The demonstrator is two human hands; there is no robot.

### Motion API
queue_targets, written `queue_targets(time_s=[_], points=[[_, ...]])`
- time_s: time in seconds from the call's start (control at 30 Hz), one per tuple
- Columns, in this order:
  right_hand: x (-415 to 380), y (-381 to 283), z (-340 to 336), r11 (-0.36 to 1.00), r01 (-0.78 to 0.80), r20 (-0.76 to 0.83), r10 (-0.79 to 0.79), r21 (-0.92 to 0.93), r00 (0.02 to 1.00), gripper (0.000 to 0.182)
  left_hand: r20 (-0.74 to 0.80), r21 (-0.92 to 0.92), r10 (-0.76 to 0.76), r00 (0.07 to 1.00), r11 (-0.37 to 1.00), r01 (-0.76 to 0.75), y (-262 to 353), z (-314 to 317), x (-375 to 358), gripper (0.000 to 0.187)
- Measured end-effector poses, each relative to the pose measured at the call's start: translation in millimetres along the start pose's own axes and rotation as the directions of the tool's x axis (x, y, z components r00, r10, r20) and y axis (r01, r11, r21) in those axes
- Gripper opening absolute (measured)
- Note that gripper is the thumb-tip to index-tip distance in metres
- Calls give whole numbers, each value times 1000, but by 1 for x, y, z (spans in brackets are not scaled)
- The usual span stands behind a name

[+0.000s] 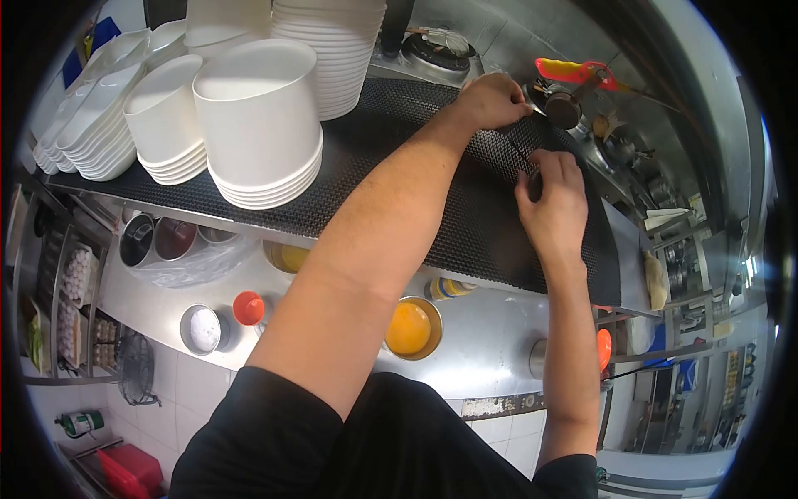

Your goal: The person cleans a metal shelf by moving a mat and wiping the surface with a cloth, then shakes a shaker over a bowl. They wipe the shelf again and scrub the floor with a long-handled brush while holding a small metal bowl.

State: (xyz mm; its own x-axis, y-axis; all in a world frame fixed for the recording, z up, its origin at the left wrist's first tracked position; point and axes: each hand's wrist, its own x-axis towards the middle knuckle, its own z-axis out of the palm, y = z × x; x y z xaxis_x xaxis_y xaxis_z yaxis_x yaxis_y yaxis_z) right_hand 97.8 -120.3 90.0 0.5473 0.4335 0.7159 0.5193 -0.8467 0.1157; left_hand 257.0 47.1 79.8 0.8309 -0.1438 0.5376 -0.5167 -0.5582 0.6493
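Note:
A black textured mat (366, 158) covers the raised metal shelf, and its right part is bunched up and lifted near my hands. My left hand (496, 101) reaches to the far edge, thumb and fingers pinched together on the mat. Closer to me, my right hand (555, 200) has its fingers curled round a raised fold of the same mat. Part of the grip is hidden behind the fingers. Stacked white bowls (262, 125) stand on the mat's left part, with a taller stack of white containers (328, 50) behind them.
Below the shelf, a steel counter (474, 366) holds a pot of orange-yellow liquid (409, 327), an orange cup (248, 308) and a tin of white stuff (202, 329). Beyond the shelf lie a red-and-yellow handled tool (573, 71) and ladles. Egg trays (79, 274) stand on a rack at left.

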Motion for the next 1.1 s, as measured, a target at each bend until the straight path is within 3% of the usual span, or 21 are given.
queue_targets(time_s=[0.27, 1.1], points=[[-5, -9, -33, 998, -50, -35, 51, 39, 998, 26, 25, -6, -25, 999, 1000, 25, 2, -2, -3, 41], [-9, -6, -12, 1000, 4, -25, -4, 7, 1000, 26, 2, 17, -9, 1000, 1000, 9, 0, 1, -2, 41]])
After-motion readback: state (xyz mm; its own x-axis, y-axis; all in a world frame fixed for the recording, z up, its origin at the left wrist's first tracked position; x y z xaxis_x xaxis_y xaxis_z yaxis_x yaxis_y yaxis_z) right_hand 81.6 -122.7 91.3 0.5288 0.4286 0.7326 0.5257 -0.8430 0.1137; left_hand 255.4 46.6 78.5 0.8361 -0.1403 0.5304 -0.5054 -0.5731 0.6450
